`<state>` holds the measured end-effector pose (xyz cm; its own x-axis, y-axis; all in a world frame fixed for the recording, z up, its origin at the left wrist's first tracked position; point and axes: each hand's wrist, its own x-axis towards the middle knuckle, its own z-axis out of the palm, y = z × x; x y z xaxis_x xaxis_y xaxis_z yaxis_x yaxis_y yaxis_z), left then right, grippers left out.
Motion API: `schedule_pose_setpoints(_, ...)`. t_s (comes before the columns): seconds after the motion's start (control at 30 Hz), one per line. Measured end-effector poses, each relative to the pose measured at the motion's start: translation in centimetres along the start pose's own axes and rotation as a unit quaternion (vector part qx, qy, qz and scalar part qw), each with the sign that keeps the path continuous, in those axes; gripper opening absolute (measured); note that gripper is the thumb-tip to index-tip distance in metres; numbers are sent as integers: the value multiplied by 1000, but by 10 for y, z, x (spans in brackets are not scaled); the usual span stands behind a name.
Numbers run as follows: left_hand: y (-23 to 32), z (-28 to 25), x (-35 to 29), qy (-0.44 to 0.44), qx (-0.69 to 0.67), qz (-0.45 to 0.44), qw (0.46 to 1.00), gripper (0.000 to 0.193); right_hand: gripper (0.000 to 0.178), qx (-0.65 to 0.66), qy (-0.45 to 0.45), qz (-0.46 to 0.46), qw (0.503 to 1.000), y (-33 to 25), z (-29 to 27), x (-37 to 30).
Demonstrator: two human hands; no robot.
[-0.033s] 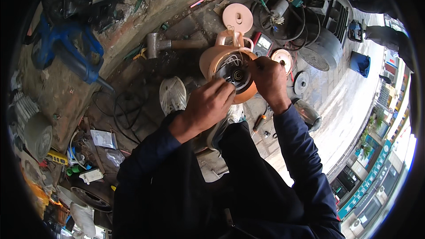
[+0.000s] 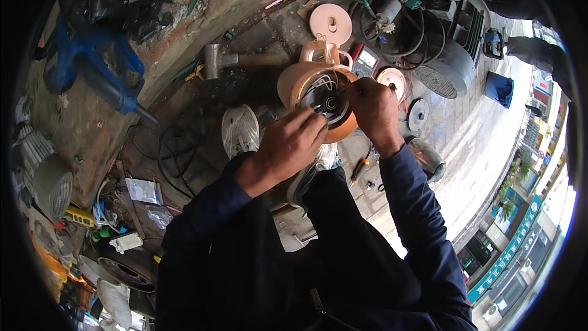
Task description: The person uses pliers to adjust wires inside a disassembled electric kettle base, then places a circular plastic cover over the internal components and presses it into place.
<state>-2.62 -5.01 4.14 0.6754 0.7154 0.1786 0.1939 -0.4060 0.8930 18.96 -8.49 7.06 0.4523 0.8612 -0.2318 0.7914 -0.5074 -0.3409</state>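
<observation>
Cluttered paving (image 2: 196,101) spreads all around, a hammer (image 2: 229,60) lying near, and there's the orange pot (image 2: 290,87), open-mouthed right between the two hands! Left hand (image 2: 288,147) has its fingers pinched together over the lower-left edge, right hand (image 2: 375,110) curls its own closed at the right edge; what either one grips, I can't tell.

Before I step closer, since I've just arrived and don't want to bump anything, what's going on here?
Someone is working with both hands on a peach housing, its open end toward the camera and its dark inner parts exposed. The left hand is at the near left of the opening, the right hand at its right; any small thing they grip is unclear. A hammer lies to the left, a round peach disc beyond.
</observation>
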Motion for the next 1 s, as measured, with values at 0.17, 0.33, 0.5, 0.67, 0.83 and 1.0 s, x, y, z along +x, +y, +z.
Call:
schedule_pose_setpoints(0.17, -3, 4, -3, -11, 24, 8, 1000, 16, 28, 5, 3, -17, 1000, 2, 1, -1)
schedule_pose_setpoints(0.33, -3, 5, -4, -5, 22, 6, 1000, 14, 27, -7, -13, -7, 1000, -1, -1, -1)
schedule_pose_setpoints(0.5, -3, 5, -4, 2, 18, 7, 1000, 13, 27, -10, -20, -4, 1000, -1, -3, 0)
schedule_pose_setpoints(0.67, -4, 5, -4, 3, 15, 8, 1000, 13, 28, -3, -37, -20, 999, 1, -6, 3)
schedule_pose_setpoints(0.83, -3, 5, -3, -2, 23, 12, 1000, 14, 29, 18, -43, -1, 999, 2, -6, 5)
schedule_pose_setpoints(1.0, -3, 5, -3, -2, 23, 9, 1000, 14, 28, 38, -40, -2, 999, 4, -5, 5)
